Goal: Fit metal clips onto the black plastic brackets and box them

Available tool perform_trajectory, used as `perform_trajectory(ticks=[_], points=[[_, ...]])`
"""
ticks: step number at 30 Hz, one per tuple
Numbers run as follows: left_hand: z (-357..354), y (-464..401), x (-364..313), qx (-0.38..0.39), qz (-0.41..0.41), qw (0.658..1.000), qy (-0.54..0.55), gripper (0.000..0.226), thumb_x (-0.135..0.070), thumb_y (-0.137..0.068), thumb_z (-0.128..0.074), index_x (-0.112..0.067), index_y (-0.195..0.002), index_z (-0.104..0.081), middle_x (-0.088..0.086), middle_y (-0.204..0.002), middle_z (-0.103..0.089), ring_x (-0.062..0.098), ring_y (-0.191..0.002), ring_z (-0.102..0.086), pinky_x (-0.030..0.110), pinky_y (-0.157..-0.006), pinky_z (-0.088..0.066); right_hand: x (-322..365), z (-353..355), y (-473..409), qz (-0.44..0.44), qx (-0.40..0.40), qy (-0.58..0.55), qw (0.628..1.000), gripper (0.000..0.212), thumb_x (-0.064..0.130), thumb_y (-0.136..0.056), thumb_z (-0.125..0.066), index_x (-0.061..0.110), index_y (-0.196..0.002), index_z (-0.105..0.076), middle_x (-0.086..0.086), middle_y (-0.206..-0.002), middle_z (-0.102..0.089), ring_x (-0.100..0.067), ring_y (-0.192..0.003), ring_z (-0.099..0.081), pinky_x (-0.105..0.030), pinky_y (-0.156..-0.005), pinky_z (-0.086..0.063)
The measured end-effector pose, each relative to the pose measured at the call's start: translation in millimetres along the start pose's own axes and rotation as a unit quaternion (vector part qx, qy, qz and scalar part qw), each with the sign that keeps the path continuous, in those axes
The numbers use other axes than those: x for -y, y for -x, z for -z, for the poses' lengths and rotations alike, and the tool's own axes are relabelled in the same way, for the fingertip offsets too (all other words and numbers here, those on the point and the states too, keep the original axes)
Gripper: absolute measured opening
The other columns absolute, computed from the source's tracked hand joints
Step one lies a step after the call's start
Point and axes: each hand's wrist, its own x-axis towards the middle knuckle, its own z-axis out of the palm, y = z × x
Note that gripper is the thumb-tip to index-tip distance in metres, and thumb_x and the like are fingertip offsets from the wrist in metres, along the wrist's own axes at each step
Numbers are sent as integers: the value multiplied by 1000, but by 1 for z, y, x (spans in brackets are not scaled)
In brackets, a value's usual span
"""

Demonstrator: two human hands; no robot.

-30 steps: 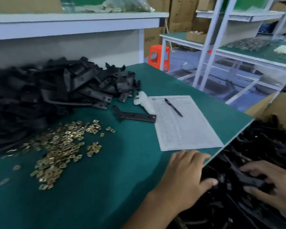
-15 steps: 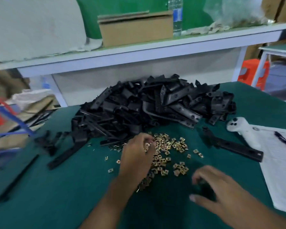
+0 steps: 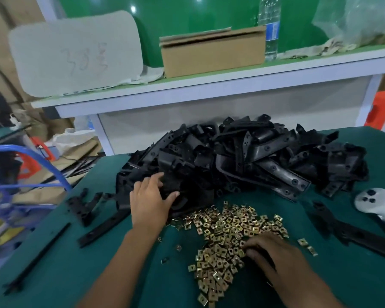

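A big heap of black plastic brackets (image 3: 253, 156) lies at the back of the green table (image 3: 76, 274). In front of it spreads a scatter of small brass-coloured metal clips (image 3: 229, 223). My left hand (image 3: 149, 203) rests on the heap's left front edge, fingers stretched onto a bracket and thumb spread wide. My right hand (image 3: 273, 252) sits on the near right part of the clips, its fingertips curled down and pinching among them. What it holds is hidden under the fingers.
Loose brackets (image 3: 82, 205) and a long black strip (image 3: 38, 256) lie at the left. Another long bracket (image 3: 353, 232) and a white controller (image 3: 371, 201) lie at the right. A shelf behind carries a cardboard box (image 3: 211, 52) and a bottle (image 3: 269, 25). A blue frame (image 3: 31, 152) stands off the left edge.
My view swung left from the box to the table. My left hand went from the clips up to the bracket heap, and my right hand came down onto the clips.
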Motion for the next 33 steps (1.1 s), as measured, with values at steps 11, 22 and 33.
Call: perform_trajectory(ticks=[11,22,33], points=[[7,3,3,8,-83,988,-129,55,-47,-91,-69,-27,-140,-56,-7,-123,-69,19,-126,-54,48,-114,-12,5,5,3,-23,-54,-38,998,16,57,-86,-52,44,-90,-60,34,-105,-58,5,-96,-56,-11,-74,-42],[73,31,-48,-219,1,919,328,21,-45,-100,-47,-37,-115,-59,-19,-93,-62,21,-92,-60,41,-91,-46,14,20,-8,-247,-87,-588,765,6,13,-88,-60,13,-82,-60,-9,-76,-66,-14,-57,-50,-31,-52,-36],[51,122,-80,104,255,552,787,38,-37,-82,-47,-16,-85,-79,2,-76,-57,16,-66,-41,34,-65,-29,7,22,-8,-278,-30,-674,684,21,27,-91,-55,11,-100,-65,-5,-82,-63,-13,-60,-52,-30,-59,-41]])
